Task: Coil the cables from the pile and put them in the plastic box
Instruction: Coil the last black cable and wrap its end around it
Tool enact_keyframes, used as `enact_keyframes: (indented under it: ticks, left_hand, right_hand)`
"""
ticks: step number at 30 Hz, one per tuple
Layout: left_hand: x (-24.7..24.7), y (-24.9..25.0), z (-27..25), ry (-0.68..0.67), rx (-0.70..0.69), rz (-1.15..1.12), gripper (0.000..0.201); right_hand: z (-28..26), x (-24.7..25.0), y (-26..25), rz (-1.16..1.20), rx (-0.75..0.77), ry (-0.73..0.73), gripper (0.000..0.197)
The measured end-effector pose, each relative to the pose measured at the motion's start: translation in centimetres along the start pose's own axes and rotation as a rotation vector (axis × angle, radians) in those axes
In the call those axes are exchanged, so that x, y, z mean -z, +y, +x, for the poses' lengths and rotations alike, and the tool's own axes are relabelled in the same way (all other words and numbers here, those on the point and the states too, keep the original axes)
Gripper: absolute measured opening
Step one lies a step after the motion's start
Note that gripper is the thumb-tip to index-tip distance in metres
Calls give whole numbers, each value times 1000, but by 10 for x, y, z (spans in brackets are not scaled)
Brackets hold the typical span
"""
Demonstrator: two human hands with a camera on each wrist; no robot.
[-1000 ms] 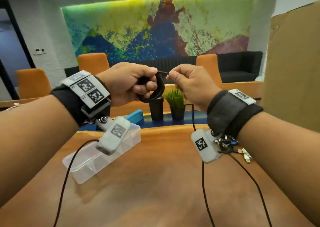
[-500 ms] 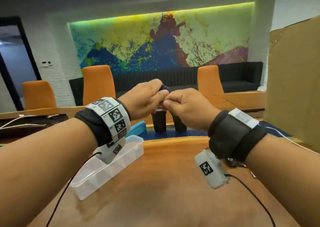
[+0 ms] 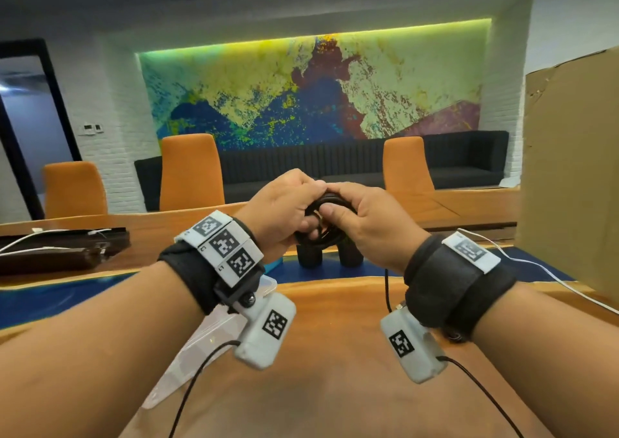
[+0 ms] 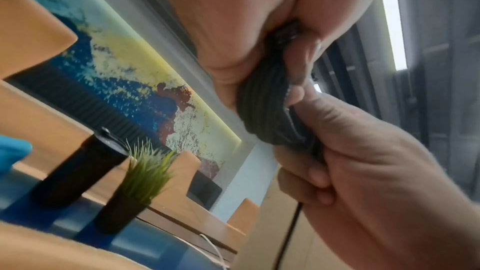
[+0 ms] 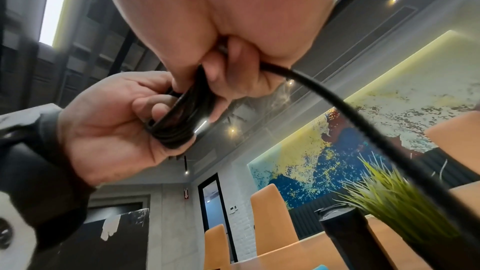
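Black cable [image 3: 330,218] wound into a tight coil, held up above the table. Clear plastic box [image 3: 214,332] sits lower left, open.

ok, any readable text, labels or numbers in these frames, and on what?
No text reads clearly.
Left wristband tags: square code patterns only; the tiny characters beside them are too small to read.
Red wall sign: blurred, unreadable.
Wall control panel: too small.
Black cable: no print visible.

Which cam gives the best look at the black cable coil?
Right wrist: the black cable coil shows its stacked loops, gripped by the left hand and right hand, loose tail running off. Left wrist shows the strands close but blurred. Head shows only part; both hands cover it.
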State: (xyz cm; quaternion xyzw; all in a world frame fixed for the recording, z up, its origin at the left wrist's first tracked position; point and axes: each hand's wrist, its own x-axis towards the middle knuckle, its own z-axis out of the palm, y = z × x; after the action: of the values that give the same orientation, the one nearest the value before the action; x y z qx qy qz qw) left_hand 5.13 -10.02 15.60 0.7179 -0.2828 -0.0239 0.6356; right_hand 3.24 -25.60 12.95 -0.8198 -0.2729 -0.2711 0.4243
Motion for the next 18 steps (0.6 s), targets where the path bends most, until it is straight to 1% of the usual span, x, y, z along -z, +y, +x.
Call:
enact_keyframes:
  ticks: [2,4,6,9,13,16,18]
  left_hand:
    - [-4,-5,5,25,-26,-120,19]
    - [-6,-11,10,71,-63,-194,20]
    - [-7,-20,14,139,-127,-157,17]
    - [-5,-39,17,173,-251,54,16]
    - [9,-62,21,114,-366,459,23]
    - [15,-74,21,120,-357,755,18]
    - [13,-83,19,151,-327,866,16]
  right_hand:
    - [6,0,3,41,0,58,23]
    - [11,2,4,150,-29,99,20]
    - [14,1,9,218,-49,115,19]
    - [17,-3,22,221,-60,102,20]
    - [18,-10,43,171,-84,93,19]
    - [17,-18,59,5,-53,63,16]
    - [16,-26,68,-67,-78,37,15]
